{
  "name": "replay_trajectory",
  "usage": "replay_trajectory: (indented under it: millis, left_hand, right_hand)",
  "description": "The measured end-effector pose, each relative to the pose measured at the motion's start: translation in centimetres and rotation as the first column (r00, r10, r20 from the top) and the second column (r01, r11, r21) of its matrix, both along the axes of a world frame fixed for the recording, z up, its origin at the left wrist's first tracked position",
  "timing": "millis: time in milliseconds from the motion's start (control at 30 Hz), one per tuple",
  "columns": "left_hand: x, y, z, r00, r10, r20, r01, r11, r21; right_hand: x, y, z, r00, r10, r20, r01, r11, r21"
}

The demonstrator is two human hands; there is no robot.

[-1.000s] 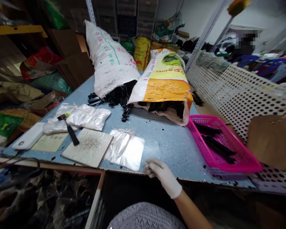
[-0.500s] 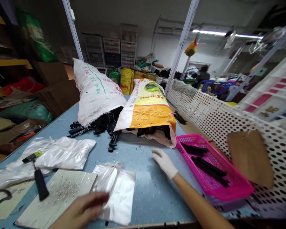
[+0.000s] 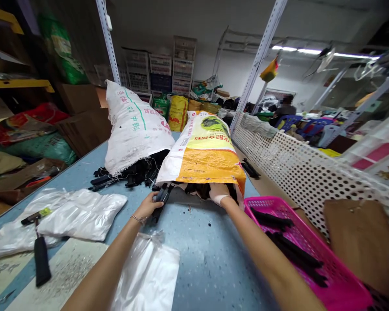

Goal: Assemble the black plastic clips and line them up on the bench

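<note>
My left hand (image 3: 150, 204) is bare, with a thin bracelet at the wrist, and its fingers close on a long black plastic part (image 3: 161, 198) lying on the blue table (image 3: 201, 250). My right hand (image 3: 218, 193) wears a white glove and reaches into the open mouth of the yellow and orange woven sack (image 3: 205, 152); its fingers are hidden inside. Black parts show in that sack's mouth. A white woven sack (image 3: 133, 125) lies to its left with more black parts (image 3: 129, 175) spilling out.
A pink plastic basket (image 3: 337, 285) holding several long black parts stands at the right, against a white perforated panel (image 3: 311, 172) with brown cardboard (image 3: 359, 242) leaning on it. Clear plastic bags (image 3: 84, 211), a black-handled tool (image 3: 40, 259) and a board lie at the left. A person sits far back.
Both arms have stretched forward. The left hand left the plastic bag and took the black part; the gloved right hand went from the tabletop into the yellow sack's mouth.
</note>
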State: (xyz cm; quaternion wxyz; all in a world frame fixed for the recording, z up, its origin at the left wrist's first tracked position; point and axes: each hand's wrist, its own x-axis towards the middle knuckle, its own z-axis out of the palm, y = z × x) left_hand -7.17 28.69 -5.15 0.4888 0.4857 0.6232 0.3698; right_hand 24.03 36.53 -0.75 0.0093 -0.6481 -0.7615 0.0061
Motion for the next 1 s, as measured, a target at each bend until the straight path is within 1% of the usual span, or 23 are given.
replay_trajectory:
  millis: [67, 133, 200, 267, 300, 333, 367, 400, 433, 467, 500, 533, 567, 600, 633, 667, 700, 767, 800, 833, 900, 967, 1000]
  left_hand:
    - [0.9, -2.4, 0.9, 0.987, -0.067, 0.144, 0.067, 0.998, 0.001]
    - [2.2, -5.1, 1.9, 0.953, -0.118, 0.28, 0.119, 0.993, 0.013]
    - [3.8, -8.1, 2.8, 0.905, -0.149, 0.399, 0.15, 0.988, 0.028]
    - [5.5, -11.2, 3.6, 0.913, -0.135, 0.386, 0.128, 0.991, 0.043]
    - [6.3, -12.7, 3.9, 0.94, -0.119, 0.32, 0.103, 0.992, 0.066]
    - [7.1, -14.2, 4.2, 0.967, -0.106, 0.233, 0.084, 0.991, 0.102]
    - [7.8, -15.6, 4.5, 0.981, -0.101, 0.167, 0.076, 0.986, 0.147]
    - [8.4, -17.0, 4.8, 0.982, -0.118, 0.149, 0.09, 0.979, 0.183]
    - [8.9, -18.2, 5.2, 0.97, -0.16, 0.184, 0.123, 0.973, 0.197]
    - [9.2, -19.2, 5.4, 0.94, -0.215, 0.263, 0.17, 0.968, 0.184]
    - [9.4, -20.0, 5.7, 0.89, -0.273, 0.366, 0.232, 0.961, 0.153]
    - [9.6, -20.6, 5.8, 0.82, -0.319, 0.474, 0.303, 0.946, 0.113]
    - [9.6, -21.0, 5.9, 0.748, -0.341, 0.569, 0.364, 0.928, 0.078]
    - [9.5, -21.3, 5.9, 0.693, -0.34, 0.636, 0.403, 0.914, 0.049]
    - [9.5, -21.5, 5.8, 0.668, -0.322, 0.671, 0.411, 0.911, 0.028]
    - [9.4, -21.6, 5.6, 0.674, -0.299, 0.675, 0.396, 0.918, 0.012]
    - [9.3, -21.7, 5.5, 0.702, -0.281, 0.654, 0.37, 0.929, 0.003]
    - [9.2, -21.9, 5.3, 0.766, -0.269, 0.583, 0.33, 0.944, 0.002]
    - [9.2, -22.0, 5.3, 0.786, -0.275, 0.553, 0.329, 0.944, 0.001]
    - [9.3, -22.2, 5.3, 0.799, -0.277, 0.534, 0.331, 0.944, -0.006]
    - [9.7, -22.7, 5.3, 0.817, -0.26, 0.515, 0.33, 0.943, -0.047]
    - [10.2, -23.2, 5.2, 0.832, -0.247, 0.497, 0.329, 0.941, -0.083]
    - [10.4, -23.4, 5.1, 0.837, -0.246, 0.489, 0.332, 0.938, -0.097]
  right_hand:
    - [-0.8, -1.7, -1.3, 0.996, 0.036, -0.076, -0.039, 0.998, -0.042]
    - [-1.3, -4.0, -1.7, 0.981, 0.083, -0.178, -0.094, 0.994, -0.053]
    - [-1.7, -6.9, -1.3, 0.949, 0.128, -0.289, -0.142, 0.989, -0.028]
    - [-2.3, -10.5, -0.5, 0.903, 0.166, -0.397, -0.178, 0.984, 0.008]
    - [-2.7, -12.5, 0.0, 0.845, 0.19, -0.5, -0.207, 0.978, 0.023]
    - [-3.1, -14.5, 0.4, 0.754, 0.211, -0.622, -0.241, 0.97, 0.037]
    - [-3.4, -16.5, 0.7, 0.611, 0.217, -0.762, -0.275, 0.96, 0.053]
    - [-3.7, -18.3, 1.0, 0.453, 0.202, -0.868, -0.297, 0.952, 0.066]
    - [-3.9, -19.9, 1.1, 0.305, 0.172, -0.937, -0.306, 0.949, 0.075]
    - [-4.0, -21.3, 1.3, 0.198, 0.14, -0.97, -0.298, 0.952, 0.077]
    - [-3.8, -22.4, 1.4, 0.151, 0.118, -0.981, -0.28, 0.957, 0.073]
    - [-3.6, -23.3, 1.5, 0.135, 0.111, -0.985, -0.268, 0.961, 0.072]
    - [-3.2, -24.0, 1.6, 0.144, 0.123, -0.982, -0.271, 0.959, 0.081]
    - [-2.7, -24.5, 1.9, 0.18, 0.16, -0.971, -0.284, 0.953, 0.104]
    - [-2.2, -24.9, 2.1, 0.246, 0.221, -0.944, -0.299, 0.944, 0.143]
    - [-1.8, -25.2, 2.5, 0.341, 0.301, -0.891, -0.314, 0.929, 0.193]
    - [-1.5, -25.5, 2.8, 0.455, 0.384, -0.803, -0.336, 0.91, 0.244]
    - [-1.1, -26.0, 3.4, 0.672, 0.502, -0.544, -0.391, 0.865, 0.315]
    - [-1.0, -26.2, 3.6, 0.744, 0.533, -0.404, -0.427, 0.843, 0.326]
    - [-1.1, -26.3, 3.8, 0.786, 0.553, -0.275, -0.467, 0.823, 0.323]
    - [-1.2, -26.3, 3.9, 0.81, 0.579, -0.093, -0.531, 0.791, 0.305]
    - [-1.2, -26.1, 4.2, 0.801, 0.599, -0.012, -0.575, 0.773, 0.268]
    - [-1.1, -25.9, 4.4, 0.799, 0.601, -0.009, -0.582, 0.777, 0.239]
